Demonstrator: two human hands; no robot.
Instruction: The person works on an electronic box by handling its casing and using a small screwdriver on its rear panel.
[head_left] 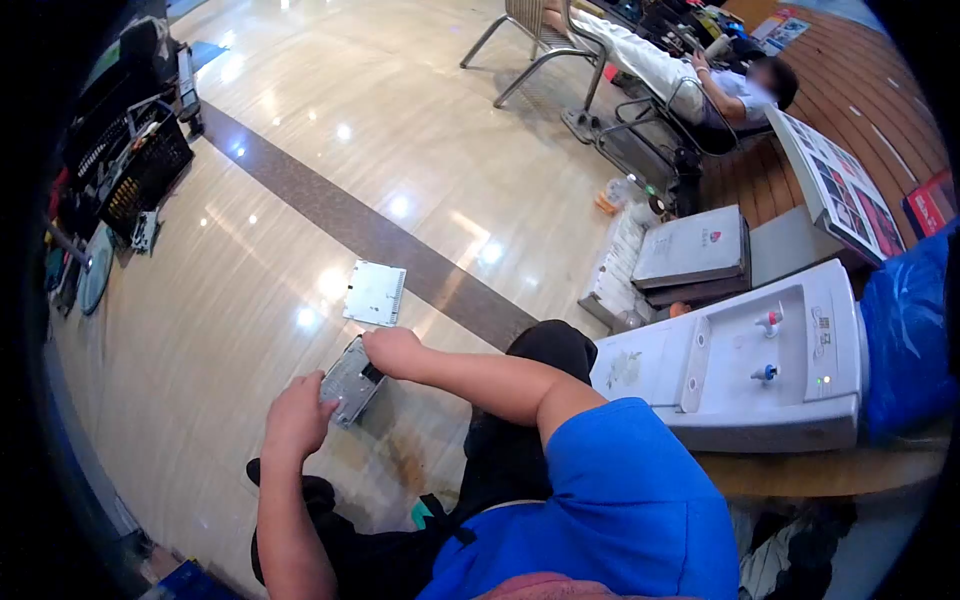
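A grey metal box-like device [352,382] rests on the tiled floor between my hands, a dark part at its right side. My left hand [297,412] is at its left edge, fingers bent against it, thumb on its near left part. At the far right corner of the device, my right hand [393,352] is closed; what its fingers hold, if anything, is hidden. Just beyond the device lies a flat white panel [375,293] with small holes along one edge.
A white water dispenser [740,360] stands at the right, beside blue plastic [908,335]. Behind it are boxes [692,246] and a person [735,92] reclining on a chair. Black baskets [145,170] stand at the far left. A brown stain marks the floor near my knees.
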